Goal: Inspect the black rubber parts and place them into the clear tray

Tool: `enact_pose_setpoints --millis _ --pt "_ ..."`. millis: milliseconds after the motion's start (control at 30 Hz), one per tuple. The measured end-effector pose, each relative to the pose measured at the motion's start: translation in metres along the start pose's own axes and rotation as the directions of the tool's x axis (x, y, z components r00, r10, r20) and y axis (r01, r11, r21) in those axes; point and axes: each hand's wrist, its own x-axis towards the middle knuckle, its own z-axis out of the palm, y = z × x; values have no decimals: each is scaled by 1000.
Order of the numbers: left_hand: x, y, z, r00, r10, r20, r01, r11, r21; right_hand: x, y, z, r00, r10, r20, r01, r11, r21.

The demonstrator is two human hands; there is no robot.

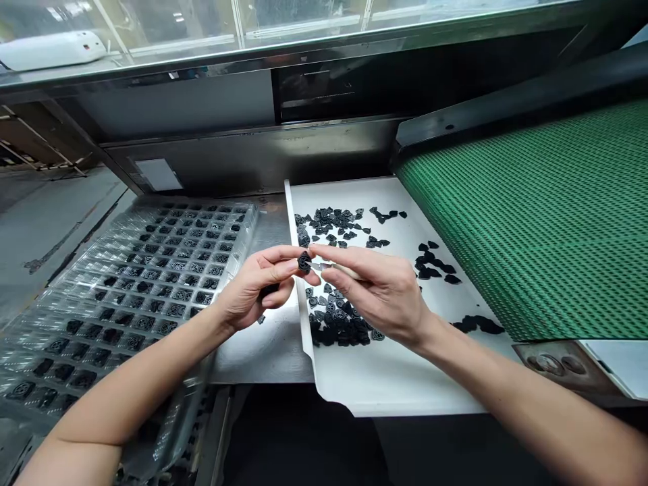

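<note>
Between the thumb and forefinger of my left hand [260,283] is a small black part [304,262] with a swirled face. More dark pieces [269,289] sit under its curled fingers, partly hidden. My right hand [377,287] grips a small knife [324,266]; its pale handle is mostly covered by the fingers, and its blade tip reaches the black part. I cannot tell whether the blade cuts into it. Below both hands, many loose black parts [344,317] lie in heaps on a white tray [395,391].
At left, stacked clear plastic trays [237,256] hold black parts in their pockets. A green mesh conveyor belt [547,216] runs along the right side. Across the back stands a metal machine front [324,148]. One small piece [261,319] lies on the metal table [263,364].
</note>
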Motion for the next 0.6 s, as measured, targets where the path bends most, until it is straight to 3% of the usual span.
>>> enact_pose_setpoints --millis 167,400,500,600 --pt "-1 3 -1 1000 7 3 -7 999 42 1 1 -4 999 -47 -15 45 996 -77" --pt "-1 -2 4 986 -146 84 138 986 97 2 4 -4 994 -88 60 81 991 105" --pt "0 -6 5 983 -152 106 137 981 136 1 4 -2 996 -41 83 26 983 183" --pt "0 -9 5 993 -67 99 56 992 109 2 1 -1 984 148 96 -169 948 271"
